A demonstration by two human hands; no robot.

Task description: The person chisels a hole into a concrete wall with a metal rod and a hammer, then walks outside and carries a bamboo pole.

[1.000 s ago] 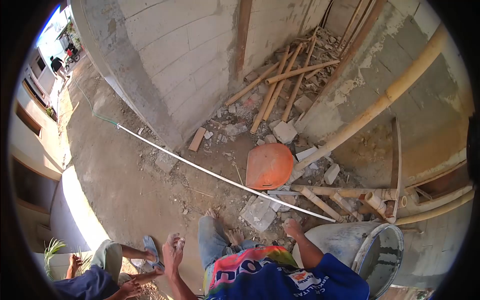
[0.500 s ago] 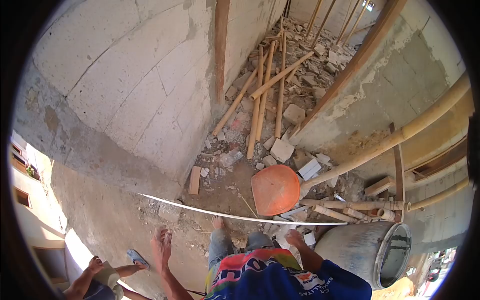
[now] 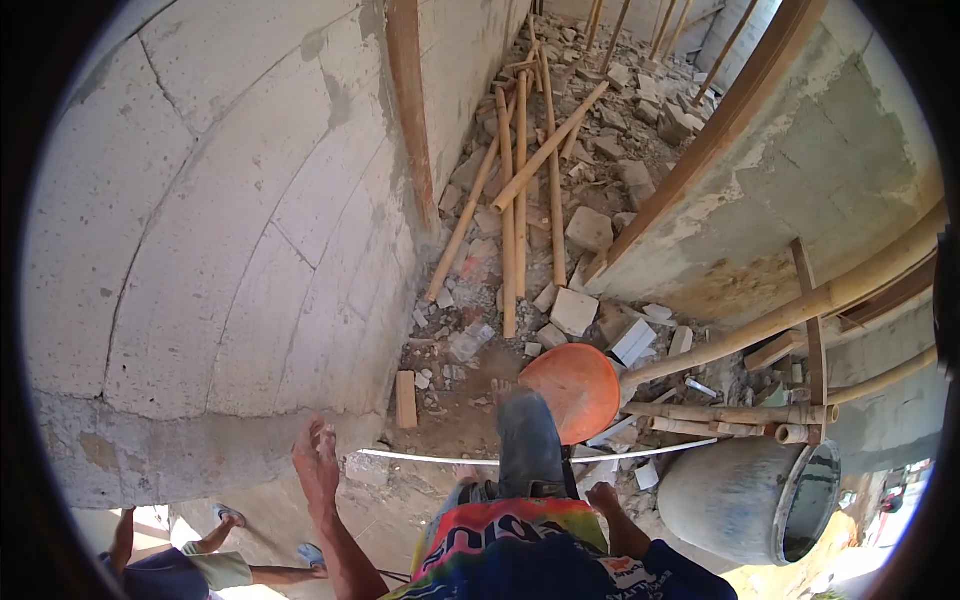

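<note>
My left hand is raised in front of the foot of the block wall, its fingers loosely bent and apart with nothing in them. Low on the right, my right hand is curled closed beside my body, and no object shows in it. One of my legs is lifted forward over a thin white strip that runs across the opening. Past the knee lies an orange, round-edged flat thing, partly covered by the leg.
Bamboo poles lie on broken block rubble ahead. A long bamboo pole slants in from the right. A large drum stands at the lower right. Another person is at the lower left. A brick lies by the wall.
My view has shifted forward and left, nearer the wall. One leg has risen past the white strip. The other person's arm and legs have moved.
</note>
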